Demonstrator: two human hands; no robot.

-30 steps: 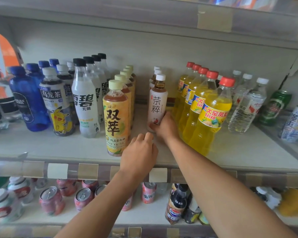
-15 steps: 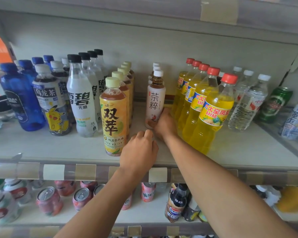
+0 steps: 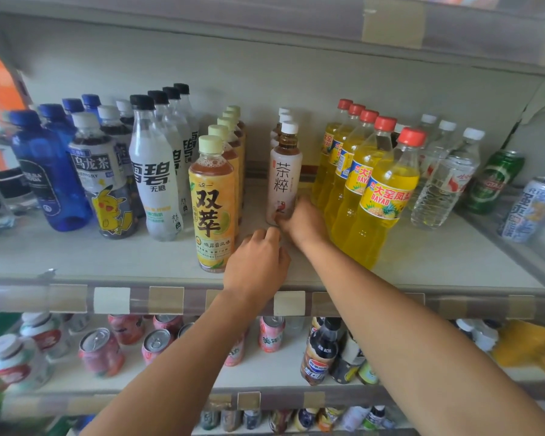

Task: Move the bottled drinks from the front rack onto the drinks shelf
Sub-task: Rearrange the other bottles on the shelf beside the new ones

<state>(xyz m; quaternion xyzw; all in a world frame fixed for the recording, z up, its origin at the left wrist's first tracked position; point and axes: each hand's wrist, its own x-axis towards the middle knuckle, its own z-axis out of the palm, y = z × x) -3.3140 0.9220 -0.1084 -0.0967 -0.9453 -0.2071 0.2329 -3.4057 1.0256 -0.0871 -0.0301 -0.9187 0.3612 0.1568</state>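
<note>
Head view, tea bottle (image 3: 284, 177): upright on the shelf (image 3: 438, 262), left of the yellow row (image 3: 368, 184).
Right hand (image 3: 302, 220): I see its fingers curled round the bottle's base, bottle directly ahead.
Left hand (image 3: 255, 265): loosely curled, empty, nearer me.

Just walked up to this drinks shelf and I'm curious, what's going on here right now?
A person is stocking the drinks shelf. Their right hand grips the base of a white-labelled tea bottle standing at the front of its row, between the yellow-labelled tea bottles and the red-capped yellow sodas. The left hand rests loosely curled on the shelf just in front, holding nothing. All the bottles stand upright in rows.
</note>
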